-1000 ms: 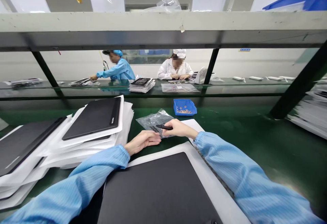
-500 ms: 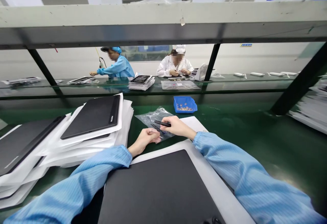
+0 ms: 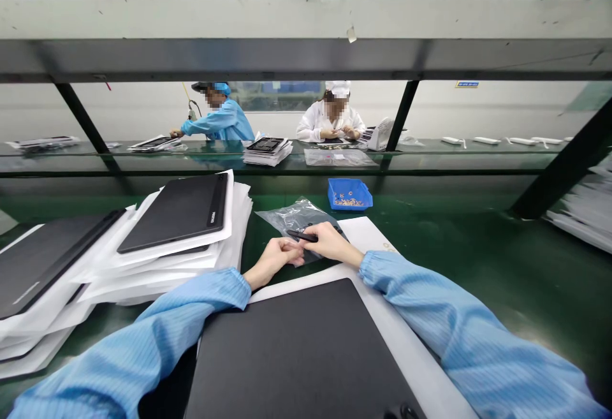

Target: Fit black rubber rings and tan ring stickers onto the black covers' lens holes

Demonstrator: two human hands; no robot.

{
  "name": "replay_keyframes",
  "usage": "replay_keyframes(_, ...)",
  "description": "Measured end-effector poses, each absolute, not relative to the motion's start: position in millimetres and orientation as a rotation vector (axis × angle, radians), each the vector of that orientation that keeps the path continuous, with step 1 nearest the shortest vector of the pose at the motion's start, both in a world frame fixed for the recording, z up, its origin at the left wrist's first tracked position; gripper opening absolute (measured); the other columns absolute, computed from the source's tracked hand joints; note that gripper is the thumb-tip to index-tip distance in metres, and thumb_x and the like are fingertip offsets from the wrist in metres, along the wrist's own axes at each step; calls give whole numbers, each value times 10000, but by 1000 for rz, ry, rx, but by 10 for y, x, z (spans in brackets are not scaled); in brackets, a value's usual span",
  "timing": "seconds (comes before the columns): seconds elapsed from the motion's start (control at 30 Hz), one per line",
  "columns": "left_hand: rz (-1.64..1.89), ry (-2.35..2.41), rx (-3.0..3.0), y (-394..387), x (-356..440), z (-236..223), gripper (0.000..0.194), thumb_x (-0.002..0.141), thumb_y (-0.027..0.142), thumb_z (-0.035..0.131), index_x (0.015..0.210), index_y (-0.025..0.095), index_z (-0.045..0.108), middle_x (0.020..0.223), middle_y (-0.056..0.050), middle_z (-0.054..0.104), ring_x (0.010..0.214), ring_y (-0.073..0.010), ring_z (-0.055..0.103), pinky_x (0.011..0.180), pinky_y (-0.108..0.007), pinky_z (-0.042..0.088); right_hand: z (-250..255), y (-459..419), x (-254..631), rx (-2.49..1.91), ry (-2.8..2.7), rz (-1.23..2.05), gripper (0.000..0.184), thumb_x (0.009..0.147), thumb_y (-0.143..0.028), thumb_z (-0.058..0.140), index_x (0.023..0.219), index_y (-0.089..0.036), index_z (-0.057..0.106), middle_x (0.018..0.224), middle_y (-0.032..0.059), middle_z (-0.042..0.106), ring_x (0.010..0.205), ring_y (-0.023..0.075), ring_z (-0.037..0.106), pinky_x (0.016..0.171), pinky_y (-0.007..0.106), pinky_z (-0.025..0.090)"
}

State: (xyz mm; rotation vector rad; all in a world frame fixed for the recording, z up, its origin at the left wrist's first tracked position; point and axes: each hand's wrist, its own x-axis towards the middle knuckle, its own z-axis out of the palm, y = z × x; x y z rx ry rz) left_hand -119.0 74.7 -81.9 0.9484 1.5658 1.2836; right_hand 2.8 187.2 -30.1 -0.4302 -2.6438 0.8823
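Two hands meet low at the centre of the view: the right hand [image 3: 332, 243] pinches a slim black pen-shaped piece [image 3: 302, 236] between thumb and fingers, its tip pointing toward the left hand [image 3: 273, 259], whose fingers lie loosely together just beside it. Whether the left hand grips anything, I cannot tell. The piece sits above a clear plastic bag [image 3: 294, 220] holding small dark parts and resting on the green tabletop [image 3: 478, 291]. The piece looks light, stiff and smooth, so a firm pinch around its middle seems safest; the thin bag will likely slide and crumple easily. Just beyond stands a blue tray [image 3: 350, 194] of small brass-coloured parts. To the left, black tablet cases [image 3: 174, 212] lie on stacked white sheets [image 3: 162, 279], and one case carries a small pale marking, too small to read. Another black tablet case [image 3: 296, 355] lies on a white sheet nearest the person. Across a glass shelf [image 3: 287, 162], two co-workers [image 3: 222, 113] [image 3: 329, 116] in hairnets work at their own stacks
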Motion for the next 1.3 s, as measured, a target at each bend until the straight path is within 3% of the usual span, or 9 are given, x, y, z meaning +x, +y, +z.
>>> replay_keyframes(0.17, 1182, 1660, 985, 750, -1143, -773, 218, 922, 286, 584, 1070, 126, 591, 1018, -61, 623, 848, -172, 629, 736, -348, 550, -369, 1919, 30, -510, -2559, 1058, 143, 668, -98, 591, 533, -138, 568, 469, -53, 466, 499, 83, 402, 514, 225, 268)
replay_keyframes(0.33, 960, 1757, 1024, 712, -1147, -607, 202, 931, 297, 572, 1017, 117, 602, 945, -47, 635, 786, -151, 633, 692, -314, 552, -450, 1989, 36, -602, -2457, 1376, 143, 728, -208, 564, 602, -145, 543, 460, -60, 453, 388, 52, 336, 413, 202, 255)
replay_keyframes(0.5, 543, 1867, 1063, 602, -1272, -354, 326, 908, 382, 597, 724, 113, 604, 624, 23, 609, 515, -91, 578, 511, -224, 490, -458, 2035, 30, -605, -2378, 1594, 230, 707, -314, 618, 595, -135, 527, 491, -46, 467, 395, 25, 272, 380, 185, 177)
replay_keyframes(0.63, 359, 1979, 1171, 540, -1332, -194, 511, 742, 505, 719, 449, 131, 530, 396, 11, 528, 357, -99, 502, 401, -212, 377, -406, 2045, 68, -590, -2366, 1693, 245, 670, -358, 624, 610, -143, 522, 491, -64, 426, 394, 21, 225, 392, 199, 132)
replay_keyframes(0.73, 316, 2028, 1273, 516, -1336, -87, 531, 665, 539, 737, 392, 151, 499, 362, -4, 512, 324, -108, 474, 400, -228, 365, -315, 2032, 95, -588, -2376, 1705, 222, 644, -350, 622, 631, -141, 547, 496, -76, 402, 403, 26, 215, 412, 213, 129)
replay_keyframes(0.97, 333, 2030, 1686, 254, -903, 208, 365, 841, 385, 550, 545, 182, 482, 512, 15, 552, 466, -133, 529, 504, -248, 395, 121, 2034, 332, -632, -2383, 1554, 159, 611, -278, 656, 643, -125, 628, 537, -55, 473, 505, 64, 337, 504, 240, 219)
replay_keyframes(1.1, 416, 1596, 2220, -56, -408, 232, 114, 897, 247, 523, 893, 181, 616, 998, -44, 649, 923, -177, 607, 828, -266, 465, 326, 1849, 875, -706, -2519, 1404, 134, 610, -248, 669, 581, -122, 631, 510, -53, 459, 526, 77, 349, 525, 248, 234)
replay_keyframes(1.2, 358, 1302, 2492, -206, -203, 146, 254, 893, 239, 567, 1138, 173, 575, 1290, -89, 553, 1230, -246, 463, 987, -331, 434, 335, 1521, 1381, -724, -2622, 1356, 164, 678, -276, 624, 660, -116, 657, 566, -26, 524, 552, 93, 416, 541, 240, 297)
replay_keyframes(1.3, 309, 1232, 2556, -215, -145, 9, 327, 886, 218, 560, 1211, 180, 545, 1311, -96, 542, 1255, -272, 437, 978, -369, 463, 210, 1134, 1785, -798, -2584, 1490, 193, 722, -290, 589, 639, -121, 632, 554, -29, 500, 535, 88, 414, 515, 223, 307)
